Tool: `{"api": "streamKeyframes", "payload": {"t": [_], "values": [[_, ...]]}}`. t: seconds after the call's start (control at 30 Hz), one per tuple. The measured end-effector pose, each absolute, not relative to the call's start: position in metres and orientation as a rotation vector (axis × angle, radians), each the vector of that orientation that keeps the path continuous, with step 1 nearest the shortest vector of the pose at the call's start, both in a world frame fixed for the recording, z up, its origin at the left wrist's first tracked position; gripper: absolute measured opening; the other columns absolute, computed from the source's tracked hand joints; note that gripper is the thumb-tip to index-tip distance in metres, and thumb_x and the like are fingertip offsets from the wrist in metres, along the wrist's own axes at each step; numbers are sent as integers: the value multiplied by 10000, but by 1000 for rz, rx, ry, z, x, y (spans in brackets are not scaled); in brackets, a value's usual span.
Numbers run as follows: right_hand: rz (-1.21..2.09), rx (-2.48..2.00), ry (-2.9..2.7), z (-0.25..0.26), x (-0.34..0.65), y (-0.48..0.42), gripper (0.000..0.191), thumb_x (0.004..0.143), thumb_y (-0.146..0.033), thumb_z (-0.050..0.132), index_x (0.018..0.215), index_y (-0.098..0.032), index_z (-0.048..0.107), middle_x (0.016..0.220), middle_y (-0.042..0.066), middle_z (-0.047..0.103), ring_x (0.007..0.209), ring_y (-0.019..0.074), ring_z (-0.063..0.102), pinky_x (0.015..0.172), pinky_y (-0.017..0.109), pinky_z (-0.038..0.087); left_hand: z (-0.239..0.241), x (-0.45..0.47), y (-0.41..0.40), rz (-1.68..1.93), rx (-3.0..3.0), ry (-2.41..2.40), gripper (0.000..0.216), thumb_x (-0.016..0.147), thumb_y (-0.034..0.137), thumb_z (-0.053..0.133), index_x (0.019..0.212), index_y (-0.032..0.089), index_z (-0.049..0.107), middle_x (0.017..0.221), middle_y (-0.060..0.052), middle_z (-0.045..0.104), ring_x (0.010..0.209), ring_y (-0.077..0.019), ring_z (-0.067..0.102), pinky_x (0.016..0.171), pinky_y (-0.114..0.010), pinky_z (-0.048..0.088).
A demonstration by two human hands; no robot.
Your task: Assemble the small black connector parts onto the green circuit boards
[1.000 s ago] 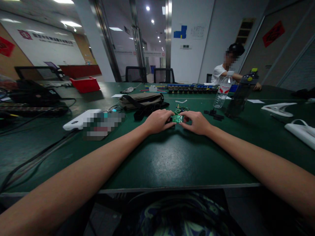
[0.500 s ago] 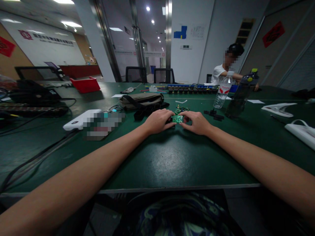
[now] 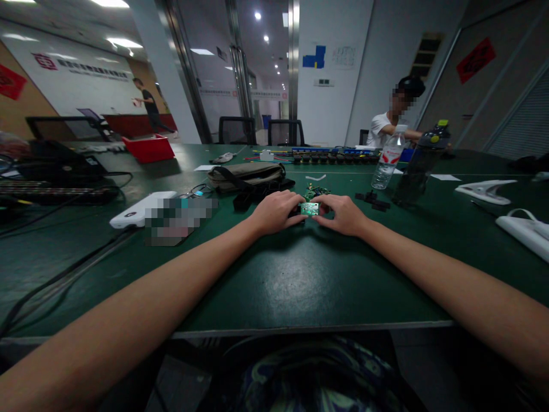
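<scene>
A small green circuit board (image 3: 309, 208) is held just above the dark green table (image 3: 295, 280), between both hands. My left hand (image 3: 275, 212) grips its left edge with curled fingers. My right hand (image 3: 342, 214) pinches its right edge. A small black part shows at the board's left side, under my left fingers. More small green boards (image 3: 315, 190) lie on the table just behind the hands.
A tan pouch with a black strap (image 3: 249, 174) lies behind my left hand. A white device (image 3: 139, 209) and cables lie to the left. A water bottle (image 3: 386, 160), a dark bottle (image 3: 418, 169) and small black parts (image 3: 374, 200) stand right. A seated person (image 3: 392, 123) works at the far side.
My hands have barely moved and keep hold of the board. A person has come into view walking in the far left background.
</scene>
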State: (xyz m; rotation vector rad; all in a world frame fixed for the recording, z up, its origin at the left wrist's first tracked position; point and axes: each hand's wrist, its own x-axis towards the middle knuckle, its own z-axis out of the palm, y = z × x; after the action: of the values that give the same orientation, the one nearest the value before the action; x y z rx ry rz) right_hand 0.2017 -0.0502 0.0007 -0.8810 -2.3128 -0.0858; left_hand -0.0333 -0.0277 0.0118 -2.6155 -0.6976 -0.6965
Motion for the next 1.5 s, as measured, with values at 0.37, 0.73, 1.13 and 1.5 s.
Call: {"api": "streamKeyframes", "payload": {"t": [0.37,0.73,1.13,1.5], "values": [[-91,-890,-2313,0,201,-50,300,852,-321,624,1108,-166,646,787,30,664,729,177,624,727,291,457,11,-33,-28,-700,-2637,-738,348,926,478,526,1062,164,591,860,-56,663,832,-210,623,753,-326,472],[-101,-898,-2310,0,201,-50,292,849,-315,619,1103,-172,648,794,30,672,728,171,620,722,283,456,12,-32,-29,-694,-2650,-747,354,922,479,533,1056,156,592,844,-60,659,827,-218,623,745,-328,467],[-117,-893,-2297,-1,201,-50,284,847,-312,617,1093,-175,652,776,23,666,718,166,618,716,279,453,12,-32,-29,-687,-2640,-749,347,925,481,527,1050,163,589,842,-55,658,821,-215,624,740,-325,466],[-110,-894,-2302,-1,201,-50,282,852,-322,616,1092,-178,651,785,27,669,731,172,619,726,288,457,12,-32,-28,-699,-2647,-732,325,924,469,529,1050,176,585,827,-43,651,804,-203,622,729,-319,460]]}}
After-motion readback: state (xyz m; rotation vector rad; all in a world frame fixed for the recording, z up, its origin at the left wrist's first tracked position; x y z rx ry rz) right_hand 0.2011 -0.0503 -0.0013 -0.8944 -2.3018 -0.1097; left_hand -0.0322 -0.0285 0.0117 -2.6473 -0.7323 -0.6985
